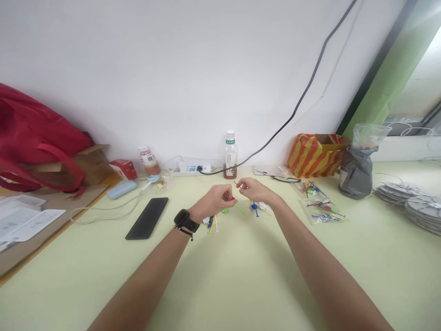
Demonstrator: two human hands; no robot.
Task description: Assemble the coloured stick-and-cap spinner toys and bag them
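Note:
Over the middle of the pale green table, my left hand is closed in a pinch on a small red plastic piece. Just to its right and apart from it, my right hand pinches a thin red plastic stick. Below my left hand lie several blue, yellow and white plastic sticks, partly hidden by it. A blue plastic piece with a stick rests under my right hand, beside a white piece. Green pieces lie between the hands.
A black phone lies at left. Against the wall stand a drink bottle and a power strip, with a dark cable hanging across. Bags of plastic parts, a striped bag and stacked grey discs are at right.

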